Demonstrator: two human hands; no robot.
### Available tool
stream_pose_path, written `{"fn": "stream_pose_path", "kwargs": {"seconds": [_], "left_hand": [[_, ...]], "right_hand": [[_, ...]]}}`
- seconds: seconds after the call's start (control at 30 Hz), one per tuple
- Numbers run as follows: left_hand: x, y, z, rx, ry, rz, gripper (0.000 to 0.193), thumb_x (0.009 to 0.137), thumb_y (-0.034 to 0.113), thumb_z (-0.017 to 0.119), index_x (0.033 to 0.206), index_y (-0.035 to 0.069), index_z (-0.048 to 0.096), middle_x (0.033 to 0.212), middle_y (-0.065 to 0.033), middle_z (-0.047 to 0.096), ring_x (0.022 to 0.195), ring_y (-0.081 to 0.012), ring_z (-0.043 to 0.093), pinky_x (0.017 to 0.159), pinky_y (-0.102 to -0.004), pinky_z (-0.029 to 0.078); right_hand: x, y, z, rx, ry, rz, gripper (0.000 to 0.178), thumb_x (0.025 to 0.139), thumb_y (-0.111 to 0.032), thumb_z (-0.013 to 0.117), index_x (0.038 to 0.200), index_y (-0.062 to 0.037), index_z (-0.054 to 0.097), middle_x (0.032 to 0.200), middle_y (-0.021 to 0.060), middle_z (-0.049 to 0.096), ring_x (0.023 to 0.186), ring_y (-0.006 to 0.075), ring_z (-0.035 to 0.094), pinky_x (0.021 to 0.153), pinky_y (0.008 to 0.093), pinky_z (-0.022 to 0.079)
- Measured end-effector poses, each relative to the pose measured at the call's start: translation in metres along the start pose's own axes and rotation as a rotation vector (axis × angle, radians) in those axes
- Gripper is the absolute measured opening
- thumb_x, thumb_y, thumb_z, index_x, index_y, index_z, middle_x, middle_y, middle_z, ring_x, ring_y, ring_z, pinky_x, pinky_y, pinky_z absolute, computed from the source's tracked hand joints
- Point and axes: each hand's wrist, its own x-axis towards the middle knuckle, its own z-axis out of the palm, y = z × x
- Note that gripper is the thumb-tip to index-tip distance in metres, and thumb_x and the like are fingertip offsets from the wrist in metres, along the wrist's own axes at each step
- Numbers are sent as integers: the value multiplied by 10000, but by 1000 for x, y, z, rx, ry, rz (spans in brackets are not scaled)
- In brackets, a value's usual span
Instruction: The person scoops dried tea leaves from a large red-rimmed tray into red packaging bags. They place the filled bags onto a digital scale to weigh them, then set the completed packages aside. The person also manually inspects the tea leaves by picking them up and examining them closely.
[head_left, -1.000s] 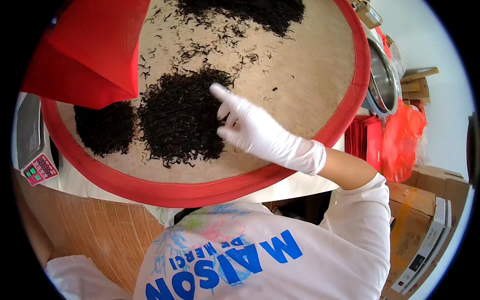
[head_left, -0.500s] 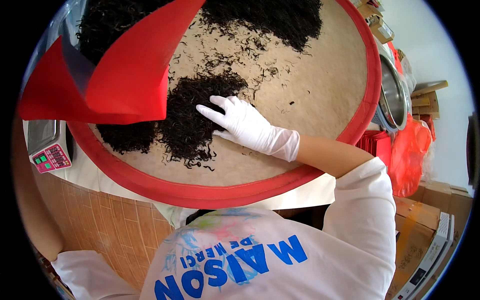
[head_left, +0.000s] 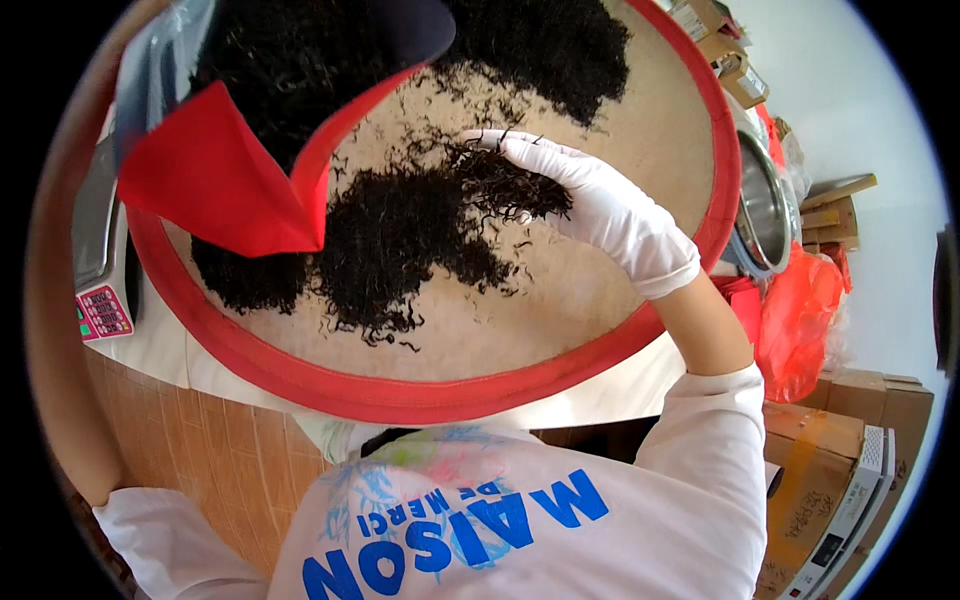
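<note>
My right hand [head_left: 600,200], in a white glove, is cupped around a clump of dark, twisted dried tea leaves [head_left: 505,185]. It is just above a round tray [head_left: 560,330] with a tan bed and a red rim. More tea leaves [head_left: 385,245] lie in a pile to the left of this hand, and larger heaps [head_left: 540,50] are at the far side. A folded red sheet or pouch [head_left: 225,180], dark grey on its other face, hangs over the tray's left part. Along the left edge rises my left forearm [head_left: 60,330]; its hand is not visible.
A small scale [head_left: 105,300] with a pink keypad stands left of the tray. On the right are a steel bowl [head_left: 765,200], a red plastic bag [head_left: 800,320] and cardboard boxes [head_left: 815,440]. Clear plastic [head_left: 165,75] shows at upper left.
My right hand has moved right and away from me, turning from palm-down on the pile to cupped around tea leaves. The red sheet has shifted and tilted, showing more of its dark face.
</note>
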Motion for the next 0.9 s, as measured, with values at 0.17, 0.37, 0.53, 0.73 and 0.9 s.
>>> {"fn": "stream_pose_path", "kwargs": {"seconds": [0.17, 0.37, 0.53, 0.73, 0.9], "left_hand": [[29, -34, 18, 222, 151, 139, 369, 933, 436, 527, 1009, 96, 647, 641, 30, 539, 546, -54, 517, 466, -212, 390], [12, 12, 60, 58, 101, -54, 268, 966, 243, 486, 962, 45, 665, 611, 38, 498, 499, -46, 435, 461, -224, 350], [9, 27, 70, 33, 122, -92, 270, 968, 226, 472, 856, 28, 617, 599, 22, 471, 500, -62, 431, 461, -245, 351], [8, 23, 68, 21, 82, -142, 260, 983, 243, 473, 1005, 62, 659, 650, 70, 486, 493, -25, 384, 442, -206, 303], [7, 21, 72, 27, 95, -131, 270, 983, 247, 478, 1031, 55, 661, 640, 65, 476, 486, -24, 373, 438, -210, 293]], "right_hand": [[-20, -58, 1, -297, -23, -410, 432, 1020, -281, 438, 1360, -23, 496, 1386, 49, 511, 1239, 135, 506, 996, 282, 440], [-29, -126, 52, -102, -78, -612, 363, 968, -274, 545, 1262, -67, 591, 1172, 41, 629, 1069, 118, 581, 885, 262, 481], [-6, -139, 81, -191, -52, -429, 330, 957, -258, 577, 1209, -51, 627, 1125, 43, 661, 1006, 119, 625, 822, 239, 520], [17, -135, 78, -165, -222, -349, 423, 979, -333, 526, 1296, -56, 565, 1261, 108, 598, 1159, 201, 563, 970, 349, 456], [7, -132, 78, -455, -236, -467, 499, 994, -406, 471, 1379, -90, 500, 1371, 130, 513, 1273, 242, 468, 1041, 391, 392]]}}
